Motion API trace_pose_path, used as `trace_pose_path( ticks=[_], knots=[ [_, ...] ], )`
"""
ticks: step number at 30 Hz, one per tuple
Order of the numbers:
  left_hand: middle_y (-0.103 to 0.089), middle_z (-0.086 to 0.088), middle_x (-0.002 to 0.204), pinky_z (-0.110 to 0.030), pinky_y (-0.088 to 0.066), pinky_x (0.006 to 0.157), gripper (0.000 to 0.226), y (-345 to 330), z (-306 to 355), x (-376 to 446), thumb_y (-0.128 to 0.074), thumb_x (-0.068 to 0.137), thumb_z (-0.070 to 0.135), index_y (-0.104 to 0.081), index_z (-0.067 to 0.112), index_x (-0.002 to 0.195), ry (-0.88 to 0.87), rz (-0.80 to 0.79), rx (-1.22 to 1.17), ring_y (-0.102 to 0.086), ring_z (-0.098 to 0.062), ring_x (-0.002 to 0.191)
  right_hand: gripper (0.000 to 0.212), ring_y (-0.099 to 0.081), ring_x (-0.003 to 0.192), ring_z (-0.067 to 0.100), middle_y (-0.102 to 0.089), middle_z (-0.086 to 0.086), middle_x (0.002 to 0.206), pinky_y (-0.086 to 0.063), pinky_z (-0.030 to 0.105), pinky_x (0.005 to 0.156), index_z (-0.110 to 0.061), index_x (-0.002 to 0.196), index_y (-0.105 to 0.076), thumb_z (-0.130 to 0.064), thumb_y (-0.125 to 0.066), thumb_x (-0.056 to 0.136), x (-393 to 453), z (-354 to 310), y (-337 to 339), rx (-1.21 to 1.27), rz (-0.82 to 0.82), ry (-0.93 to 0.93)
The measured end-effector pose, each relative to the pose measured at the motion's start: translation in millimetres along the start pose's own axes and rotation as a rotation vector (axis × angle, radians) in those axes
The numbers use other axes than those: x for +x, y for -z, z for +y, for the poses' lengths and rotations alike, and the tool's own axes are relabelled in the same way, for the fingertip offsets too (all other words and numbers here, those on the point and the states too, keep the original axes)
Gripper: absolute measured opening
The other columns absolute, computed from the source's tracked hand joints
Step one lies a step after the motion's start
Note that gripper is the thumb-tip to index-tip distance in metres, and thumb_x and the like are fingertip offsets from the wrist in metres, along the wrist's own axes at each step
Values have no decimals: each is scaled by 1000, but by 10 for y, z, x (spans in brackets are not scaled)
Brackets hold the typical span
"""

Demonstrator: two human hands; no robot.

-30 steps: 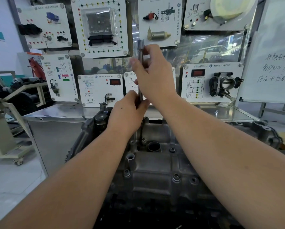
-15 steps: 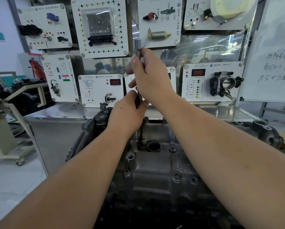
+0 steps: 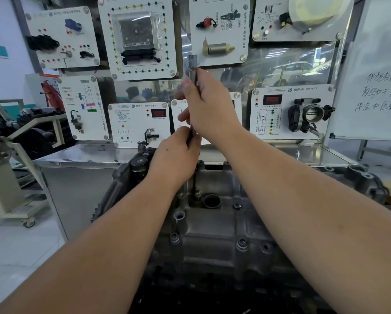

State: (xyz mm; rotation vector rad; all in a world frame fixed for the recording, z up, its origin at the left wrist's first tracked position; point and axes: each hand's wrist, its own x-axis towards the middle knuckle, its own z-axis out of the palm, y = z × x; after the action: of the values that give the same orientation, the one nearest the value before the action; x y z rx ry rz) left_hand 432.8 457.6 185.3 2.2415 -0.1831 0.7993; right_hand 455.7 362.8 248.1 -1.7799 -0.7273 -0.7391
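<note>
Steel rod (image 3: 193, 62) stands upright mid-frame; right hand (image 3: 210, 109) fingers curl round its top, left hand (image 3: 176, 152) grips lower, before a VW-badged panel (image 3: 303, 94).

- Tool shaft (image 3: 192, 62), 12 o'clock: bright silver, with a lined band at the top end.
- Engine casing (image 3: 212, 234), centre to 6 o'clock: dull dark grey, near black toward the lower edge.
- Control-unit panel (image 3: 137, 39), 11 o'clock: white, bordered by yellow, green and black dots.
- Throttle-body panel (image 3: 291, 112), 2 o'clock: white, with a red display and green and yellow dots.
- Whiteboard (image 3: 375, 64), 2 o'clock, outer edge: white, with black handwriting.
- Stand (image 3: 2, 191), 9 o'clock: beige.
</note>
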Motion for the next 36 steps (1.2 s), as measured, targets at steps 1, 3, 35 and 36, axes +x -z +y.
trace_pose_path(
  ticks=[1,3,35,36],
  knots=[
    [-63,-4,80,-39,-45,66,31,-3,-5,6,-43,106,38,-54,12,92,-2,4,3,-59,-30,80,15,-70,58,10,-70,-4,93,-45,15,47,-17,103,-53,-26,-42,109,0,-3,0,13,-3,2],
    [-59,-2,76,-36,-38,61,30,-3,-11,6,-46,104,40,-53,13,92,-4,11,-10,-55,-27,73,16,-71,63,14,-72,1,92,-53,27,55,-16,109,-53,-30,-48,106,2,-11,0,-9,7,26],
    [-68,8,87,-33,-49,76,30,12,9,-21,-43,107,34,-61,10,102,30,-21,-34,-65,-16,87,23,-72,63,6,-71,-1,95,-61,45,73,-8,104,-60,-25,-45,108,17,-23,21,-9,35,-5],
    [-67,7,85,-31,-48,72,30,14,6,-17,-45,107,35,-60,10,101,27,-15,-26,-64,-16,84,23,-72,63,6,-71,0,96,-61,44,72,-7,105,-59,-25,-44,108,10,-29,16,-3,26,-2]
  ],
)
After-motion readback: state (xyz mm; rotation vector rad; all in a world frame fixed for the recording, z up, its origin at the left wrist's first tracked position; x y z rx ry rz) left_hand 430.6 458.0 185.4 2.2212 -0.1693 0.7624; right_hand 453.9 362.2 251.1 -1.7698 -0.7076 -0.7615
